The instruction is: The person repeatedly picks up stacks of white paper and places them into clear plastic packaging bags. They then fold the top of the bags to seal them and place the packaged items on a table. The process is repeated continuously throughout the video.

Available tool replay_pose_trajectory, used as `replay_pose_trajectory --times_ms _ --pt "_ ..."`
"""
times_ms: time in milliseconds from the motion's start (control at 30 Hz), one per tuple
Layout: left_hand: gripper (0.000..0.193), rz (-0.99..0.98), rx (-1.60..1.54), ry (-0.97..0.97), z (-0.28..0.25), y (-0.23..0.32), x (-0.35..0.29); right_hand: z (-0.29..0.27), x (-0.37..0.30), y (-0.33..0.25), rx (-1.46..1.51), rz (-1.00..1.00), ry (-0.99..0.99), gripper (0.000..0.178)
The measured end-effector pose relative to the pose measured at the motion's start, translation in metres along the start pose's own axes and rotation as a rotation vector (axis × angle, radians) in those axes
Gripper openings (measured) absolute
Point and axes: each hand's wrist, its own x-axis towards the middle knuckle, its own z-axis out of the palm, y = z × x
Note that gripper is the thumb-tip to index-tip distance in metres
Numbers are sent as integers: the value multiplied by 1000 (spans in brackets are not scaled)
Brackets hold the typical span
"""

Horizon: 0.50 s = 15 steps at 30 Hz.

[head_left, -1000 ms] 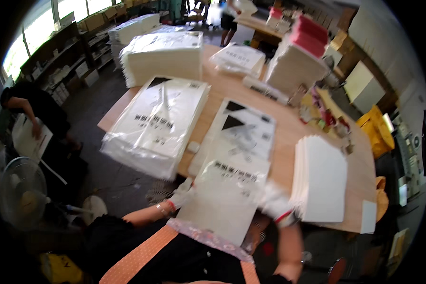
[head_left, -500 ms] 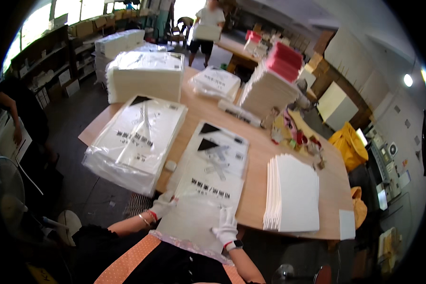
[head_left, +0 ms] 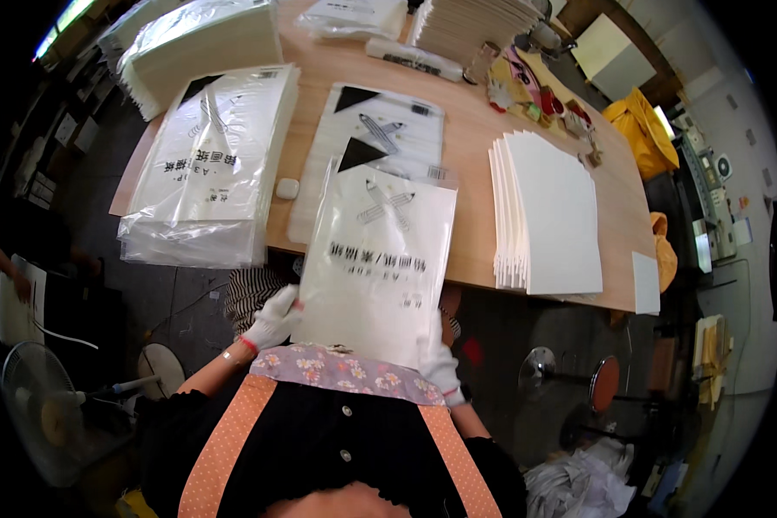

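A clear printed plastic bag of white paper (head_left: pixel 371 268), with a black corner triangle and a crossed-pencils drawing, is held tilted in front of my body. My left hand (head_left: pixel 276 318), in a white glove, grips its lower left edge. My right hand (head_left: pixel 440 367), also gloved, holds its lower right edge; its fingers are partly hidden. The lower end of the bag rests near my flowered apron. Behind it, a matching printed bag (head_left: pixel 319 151) lies flat on the table (head_left: pixel 466 173), partly covered by the held one.
To the left sits a stack of filled bags (head_left: pixel 233 173), with a taller stack (head_left: pixel 207 47) behind. A small white object (head_left: pixel 287 188) is near the flat bag. At right lies a fanned stack of white paper (head_left: pixel 552 224). Beyond it are cluttered small items (head_left: pixel 540 91). A fan (head_left: pixel 43 388) stands lower left.
The held bag has come away from the one beneath, moving toward my body and tilting up. My hands have moved with it to its lower sides. My view has turned further down.
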Motion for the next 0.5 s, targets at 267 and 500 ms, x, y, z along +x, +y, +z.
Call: replay_pose_trajectory --times_ms 267,500 --pt "18 244 -158 115 35 -21 -7 -3 -30 -6 -279 141 -193 60" --pt "23 -133 -641 201 9 28 9 -48 -13 6 321 286 -469 37"
